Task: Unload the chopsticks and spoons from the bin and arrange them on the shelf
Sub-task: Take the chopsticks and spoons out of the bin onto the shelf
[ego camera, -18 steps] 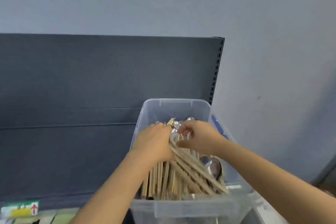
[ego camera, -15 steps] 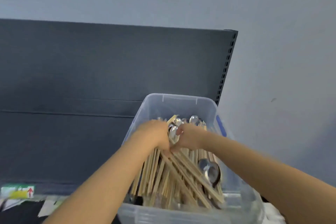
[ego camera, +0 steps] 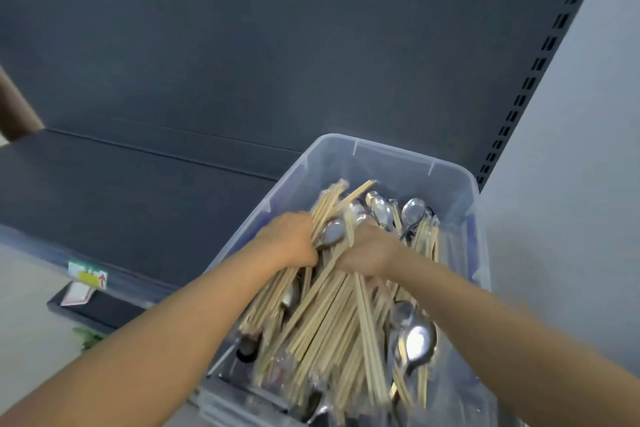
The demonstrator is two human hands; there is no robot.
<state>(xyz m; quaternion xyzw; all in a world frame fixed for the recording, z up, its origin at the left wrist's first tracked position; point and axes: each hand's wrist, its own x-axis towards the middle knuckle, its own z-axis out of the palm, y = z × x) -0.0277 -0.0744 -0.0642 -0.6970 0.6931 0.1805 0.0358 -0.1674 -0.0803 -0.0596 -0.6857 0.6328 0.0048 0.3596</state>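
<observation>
A clear rectangular plastic bin [ego camera: 391, 158] is sitting by the right end of a dark grey metal shelf [ego camera: 131, 198]; whether it is resting on the shelf cannot be told. Pale wooden chopsticks [ego camera: 329, 315] are filling most of the bin, lying lengthwise in loose bundles from its near edge to its far wall. Shiny metal spoons [ego camera: 419, 340] are lying among them, some along the bin's right side and more bowls showing at its far wall.

Both hands are reaching into the middle of the bin. The left hand [ego camera: 287, 239] is curling its fingers round a bundle of the chopsticks near the bin's left wall. The right hand [ego camera: 370, 250], just beside it, is gripping another bunch of chopsticks, and one spoon bowl is showing between the two hands.

A white and yellow label with a red arrow [ego camera: 88, 276] is sitting on the shelf's front edge, towards the left.
</observation>
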